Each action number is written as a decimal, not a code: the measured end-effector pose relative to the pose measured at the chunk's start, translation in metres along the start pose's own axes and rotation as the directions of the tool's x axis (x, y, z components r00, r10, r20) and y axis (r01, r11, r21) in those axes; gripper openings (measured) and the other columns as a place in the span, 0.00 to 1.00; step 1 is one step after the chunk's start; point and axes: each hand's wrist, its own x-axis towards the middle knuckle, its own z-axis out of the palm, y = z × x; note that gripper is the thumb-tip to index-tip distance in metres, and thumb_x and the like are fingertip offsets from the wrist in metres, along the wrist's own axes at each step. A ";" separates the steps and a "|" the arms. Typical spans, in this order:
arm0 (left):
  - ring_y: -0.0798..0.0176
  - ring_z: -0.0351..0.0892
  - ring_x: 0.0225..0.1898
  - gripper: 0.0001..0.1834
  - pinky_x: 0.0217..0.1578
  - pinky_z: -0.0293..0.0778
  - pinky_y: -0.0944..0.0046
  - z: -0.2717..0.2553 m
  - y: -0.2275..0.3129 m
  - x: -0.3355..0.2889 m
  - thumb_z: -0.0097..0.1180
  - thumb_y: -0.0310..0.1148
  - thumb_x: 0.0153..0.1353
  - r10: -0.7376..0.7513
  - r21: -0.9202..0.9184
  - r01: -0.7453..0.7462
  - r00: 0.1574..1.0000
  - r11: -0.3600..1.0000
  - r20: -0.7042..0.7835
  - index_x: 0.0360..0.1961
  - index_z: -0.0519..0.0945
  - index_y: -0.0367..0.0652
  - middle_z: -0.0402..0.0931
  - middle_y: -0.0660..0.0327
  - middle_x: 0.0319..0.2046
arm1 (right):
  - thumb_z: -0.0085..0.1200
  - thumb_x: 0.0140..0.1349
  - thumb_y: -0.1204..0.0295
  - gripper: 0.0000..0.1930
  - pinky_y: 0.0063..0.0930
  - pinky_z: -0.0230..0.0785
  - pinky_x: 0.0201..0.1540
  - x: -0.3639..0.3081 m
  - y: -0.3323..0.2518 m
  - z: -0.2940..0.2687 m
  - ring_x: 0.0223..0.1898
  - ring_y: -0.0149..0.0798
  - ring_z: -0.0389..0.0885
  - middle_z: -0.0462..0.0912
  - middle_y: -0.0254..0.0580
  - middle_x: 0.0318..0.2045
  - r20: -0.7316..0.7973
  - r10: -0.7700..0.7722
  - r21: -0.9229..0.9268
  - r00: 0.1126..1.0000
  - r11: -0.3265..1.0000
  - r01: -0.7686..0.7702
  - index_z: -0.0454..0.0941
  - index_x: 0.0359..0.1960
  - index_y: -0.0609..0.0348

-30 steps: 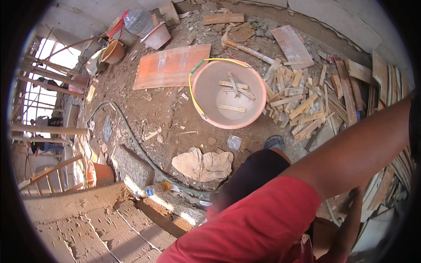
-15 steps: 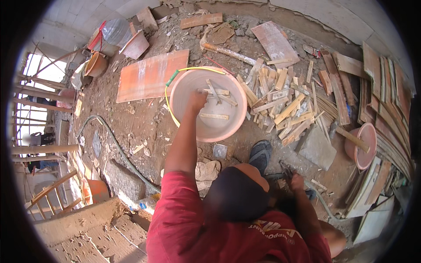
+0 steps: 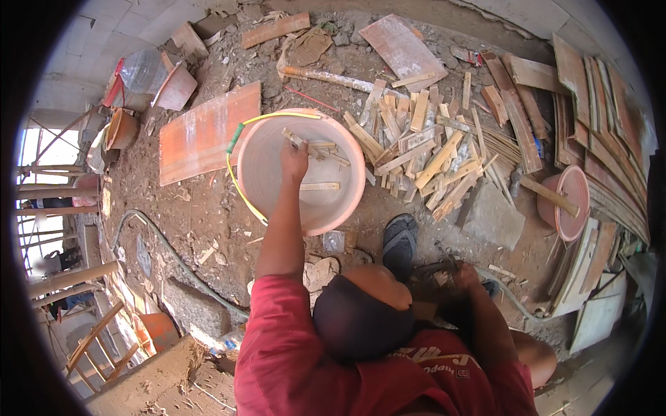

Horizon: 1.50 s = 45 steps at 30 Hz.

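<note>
My left hand reaches into a round, pale pink tub with a yellow and green handle. Its fingers are closed on a short wooden strip, raised above other strips in the tub. One more wooden strip lies flat on the tub's bottom, beside my wrist. Low on the right, near my sandalled foot, my right hand is closed around something dark. Its kind is blurred and partly hidden.
A heap of short wooden strips lies right of the tub. An orange-brown board is on its left. Long planks lean at the far right beside a pink bucket. A green hose crosses the dirt.
My left hand now holds a wooden strip lifted from the tub's bottom. The whole view has shifted, with the tub appearing further left. My right hand stays low by my foot.
</note>
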 end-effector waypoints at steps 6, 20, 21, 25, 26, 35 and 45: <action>0.61 0.79 0.33 0.18 0.33 0.76 0.62 -0.041 0.105 -0.089 0.47 0.40 0.70 0.062 -0.450 -0.004 0.992 0.893 0.113 0.50 0.70 0.36 0.74 0.56 0.33 | 0.53 0.60 0.60 0.20 0.43 0.72 0.43 -0.011 0.019 0.012 0.40 0.51 0.79 0.82 0.52 0.37 0.039 -0.221 0.266 0.975 0.942 0.203 0.75 0.49 0.59; 0.45 0.75 0.51 0.24 0.53 0.67 0.55 -0.008 0.313 -0.217 0.45 0.46 0.70 0.603 -0.225 -0.618 0.512 0.753 0.612 0.53 0.73 0.33 0.77 0.43 0.47 | 0.46 0.69 0.73 0.25 0.22 0.70 0.28 -0.181 -0.121 -0.208 0.40 0.31 0.82 0.81 0.39 0.45 -0.163 -0.134 0.770 0.977 0.602 0.211 0.62 0.67 0.55; 0.44 0.75 0.51 0.23 0.52 0.68 0.55 -0.010 0.322 -0.224 0.46 0.44 0.70 0.593 -0.206 -0.639 0.480 0.741 0.646 0.53 0.73 0.34 0.76 0.43 0.46 | 0.45 0.69 0.73 0.25 0.22 0.70 0.28 -0.200 -0.134 -0.223 0.41 0.31 0.81 0.81 0.39 0.46 -0.184 -0.149 0.762 0.972 0.603 0.237 0.62 0.67 0.56; 0.54 0.76 0.47 0.22 0.51 0.68 0.59 -0.022 0.353 -0.251 0.48 0.43 0.70 0.563 -0.244 -0.660 0.326 0.710 0.759 0.54 0.73 0.34 0.77 0.50 0.44 | 0.44 0.69 0.74 0.25 0.22 0.73 0.30 -0.243 -0.137 -0.245 0.45 0.33 0.81 0.80 0.42 0.49 -0.212 -0.331 0.762 0.920 0.533 0.368 0.60 0.68 0.59; 0.58 0.75 0.43 0.22 0.47 0.69 0.61 -0.023 0.353 -0.256 0.47 0.44 0.70 0.568 -0.284 -0.622 0.320 0.730 0.758 0.53 0.74 0.35 0.76 0.53 0.40 | 0.44 0.70 0.73 0.26 0.22 0.73 0.32 -0.249 -0.138 -0.249 0.46 0.33 0.80 0.79 0.42 0.51 -0.187 -0.381 0.776 0.906 0.508 0.374 0.58 0.69 0.58; 0.72 0.62 0.29 0.24 0.32 0.63 0.68 -0.038 0.360 -0.274 0.39 0.50 0.73 0.442 -0.369 -0.334 0.174 0.867 0.880 0.49 0.76 0.39 0.65 0.67 0.25 | 0.44 0.70 0.77 0.30 0.31 0.81 0.37 -0.280 -0.157 -0.275 0.50 0.45 0.81 0.76 0.54 0.55 -0.078 -0.637 0.885 0.767 0.310 0.348 0.49 0.71 0.63; 0.74 0.57 0.21 0.28 0.21 0.54 0.73 -0.027 0.351 -0.295 0.44 0.59 0.68 0.510 -0.504 -0.080 0.161 0.860 0.845 0.35 0.73 0.40 0.61 0.69 0.21 | 0.44 0.71 0.71 0.32 0.30 0.81 0.36 -0.304 -0.161 -0.283 0.50 0.45 0.81 0.76 0.54 0.55 -0.032 -0.686 0.935 0.727 0.236 0.264 0.46 0.72 0.61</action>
